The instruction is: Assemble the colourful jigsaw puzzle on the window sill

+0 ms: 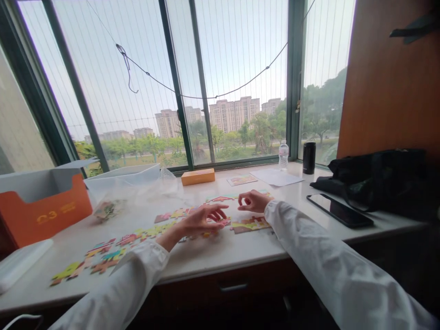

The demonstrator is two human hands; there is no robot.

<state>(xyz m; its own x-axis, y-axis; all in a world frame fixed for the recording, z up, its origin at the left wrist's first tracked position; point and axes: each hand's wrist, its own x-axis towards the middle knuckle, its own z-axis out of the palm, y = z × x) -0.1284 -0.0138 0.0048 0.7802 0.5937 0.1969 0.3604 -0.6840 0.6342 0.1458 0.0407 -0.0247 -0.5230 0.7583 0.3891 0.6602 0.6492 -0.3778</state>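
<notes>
My left hand (204, 219) hovers palm down over loose jigsaw puzzle pieces (147, 233), fingers spread and nothing seen in them. Just to its right, my right hand (253, 201) is held over a joined part of the jigsaw puzzle (250, 223). Its fingers are curved, with a gap between thumb and forefinger and nothing visible there. The joined part shows yellow, brown and red. More colourful pieces lie in a band running to the front left of the table. Both hands cover some of the pieces beneath them.
An orange box (44, 215) and a clear plastic bin (120, 176) stand at left, near a bag of pieces (109, 209). Behind are a yellow box (198, 177), a picture card (242, 179), paper (277, 177), a bottle (283, 156) and a black tumbler (309, 158). A phone (338, 211) and black bag (381, 176) lie right.
</notes>
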